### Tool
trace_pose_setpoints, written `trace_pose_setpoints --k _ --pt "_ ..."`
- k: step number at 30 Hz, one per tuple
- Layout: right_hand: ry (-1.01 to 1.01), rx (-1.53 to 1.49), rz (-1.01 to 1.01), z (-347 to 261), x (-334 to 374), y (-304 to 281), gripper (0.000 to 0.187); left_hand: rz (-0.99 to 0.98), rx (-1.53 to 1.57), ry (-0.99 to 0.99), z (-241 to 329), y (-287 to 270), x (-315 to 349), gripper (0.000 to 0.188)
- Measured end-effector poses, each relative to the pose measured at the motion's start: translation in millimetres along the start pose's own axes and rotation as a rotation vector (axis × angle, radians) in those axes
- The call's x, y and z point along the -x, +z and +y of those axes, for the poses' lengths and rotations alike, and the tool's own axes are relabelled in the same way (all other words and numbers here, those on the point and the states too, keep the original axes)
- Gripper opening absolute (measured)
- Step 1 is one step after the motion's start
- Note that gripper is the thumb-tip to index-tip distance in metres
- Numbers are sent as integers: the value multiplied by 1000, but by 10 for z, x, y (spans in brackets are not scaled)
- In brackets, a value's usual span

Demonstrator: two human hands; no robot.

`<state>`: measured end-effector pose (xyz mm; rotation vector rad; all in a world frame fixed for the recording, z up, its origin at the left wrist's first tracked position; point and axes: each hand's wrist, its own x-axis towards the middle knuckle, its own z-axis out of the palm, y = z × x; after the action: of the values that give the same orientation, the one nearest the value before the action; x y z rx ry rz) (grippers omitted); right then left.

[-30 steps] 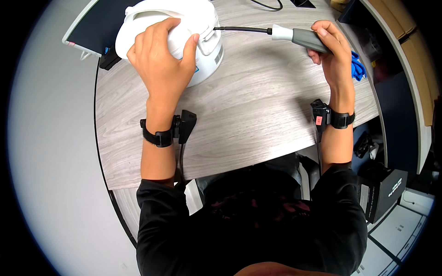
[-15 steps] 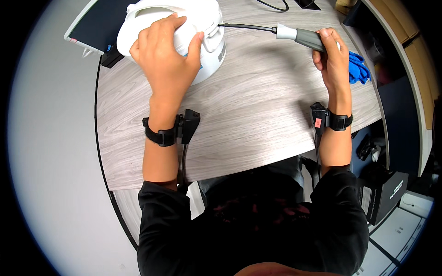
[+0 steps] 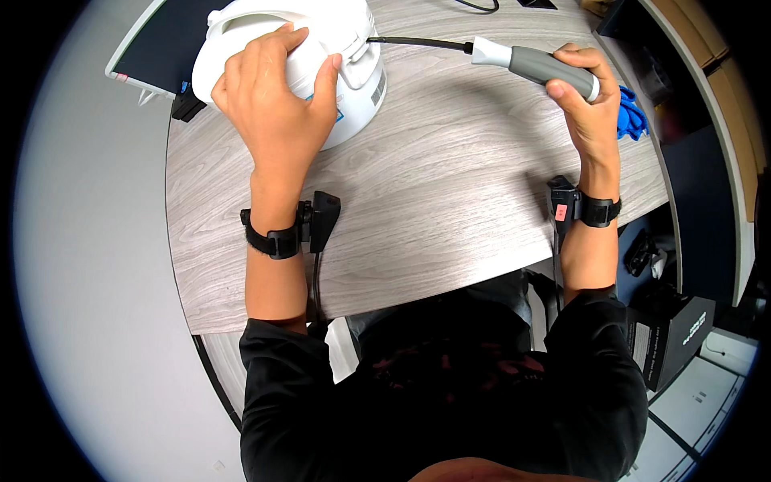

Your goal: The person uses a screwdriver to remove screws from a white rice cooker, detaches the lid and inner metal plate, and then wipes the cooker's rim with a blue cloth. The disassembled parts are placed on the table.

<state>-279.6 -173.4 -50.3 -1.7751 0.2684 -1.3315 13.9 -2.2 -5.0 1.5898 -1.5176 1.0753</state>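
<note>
The white, rounded plastic appliance with a curved white handle [image 3: 353, 112] sits at the far left-centre of the wood-grain grey table [image 3: 426, 201], its lid in place on its body. A small white plastic fitting [image 3: 359, 60] on its right side is attached, and the tip of the long screwdriver with a thin black shaft, white collar and grey grip [image 3: 491, 53] has reached it; whether the tip sits in a screw, or anything has been turned, is too small to tell. So the tool looks placed, while lid and fitting are unseparated from the body. The left hand [image 3: 277, 100] is spread wide over the lid, thumb apart from the fingers, seemingly steadying it. The right hand [image 3: 590, 104] is closed around the rear of the grey grip, thumb below and fingers above. Just beyond that wrist lies a crumpled bright-blue cloth item [image 3: 632, 116]; a dark, pale-edged flat panel [image 3: 173, 48] stands left of the appliance, and a thin black cord [image 3: 480, 8] lies at the far edge of view
</note>
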Motion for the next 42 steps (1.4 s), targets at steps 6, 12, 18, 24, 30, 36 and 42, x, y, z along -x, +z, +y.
trace_pose_setpoints --k 6,12,18,24,30,36,42 --pt "21 -12 20 -65 12 34 29 -9 -20 1 19 -19 -15 42" --pt "248 14 103 -132 27 87 33 -7 -26 5 23 -14 -26 42" --pt "-53 31 27 -77 7 55 51 -7 -27 2 13 5 2 43" --pt "53 -22 -2 1 10 -2 44 -9 -43 22 16 -8 -25 42" --pt "109 66 87 -77 7 91 39 -13 -52 14 31 -8 -15 41" --pt "37 -16 40 26 4 47 41 -10 -46 16 22 6 -13 41" --pt "385 80 30 -156 8 49 41 -12 -50 14 10 8 0 42"
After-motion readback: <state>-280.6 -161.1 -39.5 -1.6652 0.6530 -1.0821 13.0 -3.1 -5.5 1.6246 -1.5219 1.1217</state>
